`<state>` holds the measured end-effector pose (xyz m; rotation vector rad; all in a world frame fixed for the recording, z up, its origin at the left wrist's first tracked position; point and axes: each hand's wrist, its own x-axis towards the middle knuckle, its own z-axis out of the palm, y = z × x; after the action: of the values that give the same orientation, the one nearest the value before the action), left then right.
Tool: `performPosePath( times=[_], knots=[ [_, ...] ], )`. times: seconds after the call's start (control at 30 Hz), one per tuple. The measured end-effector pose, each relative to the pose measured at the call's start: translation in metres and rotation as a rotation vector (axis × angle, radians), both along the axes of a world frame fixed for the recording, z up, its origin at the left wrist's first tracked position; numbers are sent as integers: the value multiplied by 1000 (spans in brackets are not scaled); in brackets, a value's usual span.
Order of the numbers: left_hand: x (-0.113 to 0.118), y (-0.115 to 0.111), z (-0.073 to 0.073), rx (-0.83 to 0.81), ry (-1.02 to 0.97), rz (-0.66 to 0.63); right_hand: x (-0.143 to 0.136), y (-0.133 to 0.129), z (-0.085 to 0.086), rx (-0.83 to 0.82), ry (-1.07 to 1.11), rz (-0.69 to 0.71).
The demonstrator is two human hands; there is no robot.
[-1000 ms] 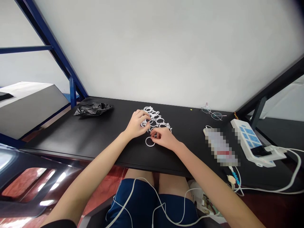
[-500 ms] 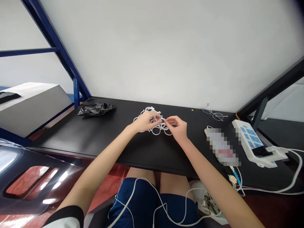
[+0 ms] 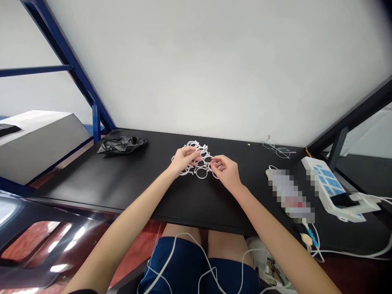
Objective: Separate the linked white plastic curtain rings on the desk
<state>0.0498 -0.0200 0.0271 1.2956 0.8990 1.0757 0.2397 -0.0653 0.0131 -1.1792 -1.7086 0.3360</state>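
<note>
A cluster of thin white rings (image 3: 201,173) with small knobs lies on the black table in front of me, several of them overlapping. My left hand (image 3: 183,160) is over the left part of the cluster, thumb and fingers closed around the edge of a white ring. From the right, my right hand (image 3: 226,170) pinches another part of the rings between thumb and fingertips. My fingers hide some of the rings, and whether both hands grip the same one is unclear.
A crumpled black plastic bag (image 3: 121,145) lies to the left on the table (image 3: 128,179). On the right are eyeglasses (image 3: 282,152), a phone (image 3: 289,196) with its cable, and a white power strip (image 3: 329,183). White cables (image 3: 174,249) cross my lap.
My left hand has drawn slightly left and my right hand has dropped a little, so the gap between them is wider. More of the rings shows between my hands.
</note>
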Motion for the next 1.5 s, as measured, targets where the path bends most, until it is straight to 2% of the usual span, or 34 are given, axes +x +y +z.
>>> performPosePath(
  times=[0.27, 0.6, 0.73, 0.83, 1.03, 1.13, 1.33, 1.5],
  knots=[
    [2, -1, 0, -42, 13, -9, 4, -1, 0, -14, -303, 117],
    [1, 0, -2, -40, 17, -44, 3, 1, -4, -23, -437, 285],
    [3, -2, -1, -18, 20, -62, 0, 0, -4, 49, -481, 317],
    [4, -3, 0, -2, 23, -65, 1, -1, -1, 106, -436, 298],
    [3, -4, 2, -39, -5, -54, 7, 0, 5, 178, -181, 152],
    [3, -4, 1, -57, 25, -95, 5, 0, 5, 220, -94, 140],
    [4, -5, -3, -74, 64, -194, 1, -1, 5, 289, -47, 83],
    [4, -9, 3, -121, 41, -245, 4, 1, 5, 309, -64, 84]
  ],
)
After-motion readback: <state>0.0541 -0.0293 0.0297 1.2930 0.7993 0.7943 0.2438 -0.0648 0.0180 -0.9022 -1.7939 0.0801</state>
